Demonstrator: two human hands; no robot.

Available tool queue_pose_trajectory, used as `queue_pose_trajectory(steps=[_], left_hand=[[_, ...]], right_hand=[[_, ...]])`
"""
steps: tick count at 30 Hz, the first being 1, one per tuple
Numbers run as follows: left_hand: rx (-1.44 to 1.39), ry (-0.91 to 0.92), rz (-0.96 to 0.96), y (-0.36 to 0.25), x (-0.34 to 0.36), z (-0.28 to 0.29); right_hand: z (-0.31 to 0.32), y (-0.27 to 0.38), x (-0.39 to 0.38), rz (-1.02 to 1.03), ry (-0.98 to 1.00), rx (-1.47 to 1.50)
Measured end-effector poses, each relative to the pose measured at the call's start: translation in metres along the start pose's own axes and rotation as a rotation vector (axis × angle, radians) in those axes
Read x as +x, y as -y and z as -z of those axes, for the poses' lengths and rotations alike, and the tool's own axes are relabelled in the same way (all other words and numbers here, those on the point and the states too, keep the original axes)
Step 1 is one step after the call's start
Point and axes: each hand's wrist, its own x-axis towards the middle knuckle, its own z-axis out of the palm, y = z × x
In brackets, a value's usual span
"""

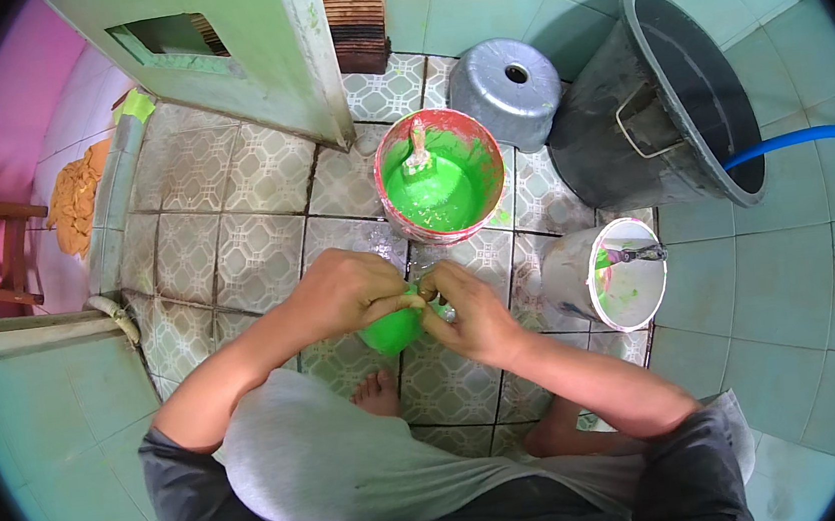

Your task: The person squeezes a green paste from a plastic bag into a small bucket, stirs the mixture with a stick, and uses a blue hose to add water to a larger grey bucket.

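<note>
Between my two hands hangs a small, rounded plastic bag filled with something bright green. My left hand grips its top, fingers curled. Against the same gathered top, my right hand pinches with thumb and fingers. The fingertips of both hands meet there, so the bag's mouth is mostly hidden. Just beyond my hands stands a red-rimmed bucket of thick bright green liquid. A green-smeared, pale-handled tool leans inside it, its lower end sunk in the liquid.
A white pail with green smears and a dark-handled tool stands at right. Behind are an upturned grey basin and a large dark bin with a blue hose. A pale green door stands at back left.
</note>
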Motion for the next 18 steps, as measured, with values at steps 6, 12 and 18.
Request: queue_pose_trajectory(steps=[6, 12, 18], left_hand=[[-0.076, -0.128, 0.123, 0.046, -0.021, -0.064], [-0.306, -0.254, 0.213, 0.053, -0.030, -0.081], [-0.385, -0.328, 0.294, 0.054, -0.041, -0.089]], right_hand=[[-0.038, -0.053, -0.003, -0.125, -0.033, -0.032], [-0.040, -0.061, -0.001, -0.313, -0.115, 0.065], [-0.038, -0.057, 0.002, -0.316, -0.099, 0.071]])
